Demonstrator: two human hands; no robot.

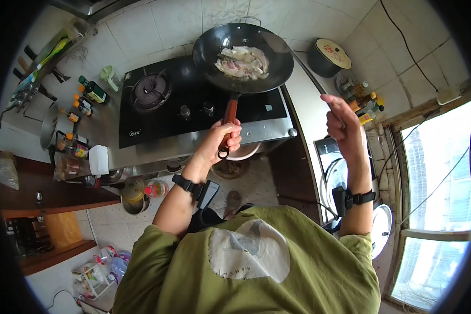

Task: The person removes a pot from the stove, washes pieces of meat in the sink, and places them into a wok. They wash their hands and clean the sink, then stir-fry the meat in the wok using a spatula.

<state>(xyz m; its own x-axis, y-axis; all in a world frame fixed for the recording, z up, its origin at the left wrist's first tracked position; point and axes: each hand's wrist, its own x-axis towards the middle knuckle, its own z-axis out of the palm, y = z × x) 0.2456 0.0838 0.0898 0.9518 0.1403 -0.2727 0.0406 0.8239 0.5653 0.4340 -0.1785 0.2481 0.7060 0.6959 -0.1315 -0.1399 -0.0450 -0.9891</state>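
Observation:
A dark wok sits over the right side of the black gas stove, with pale pinkish slices of raw-looking meat heaped in it. The fingers of my left hand are wrapped round its brown wooden handle. My right hand, raised to the right of the stove, grips a long thin-handled cooking utensil. That handle slants up and left to the wok's right rim; I cannot make out the utensil's head clearly.
A second burner lies left of the wok. Sauce bottles line the left counter, and more bottles stand at right behind my right hand. A lidded dark pot occupies the back right corner. Below left, a pot rests on the floor.

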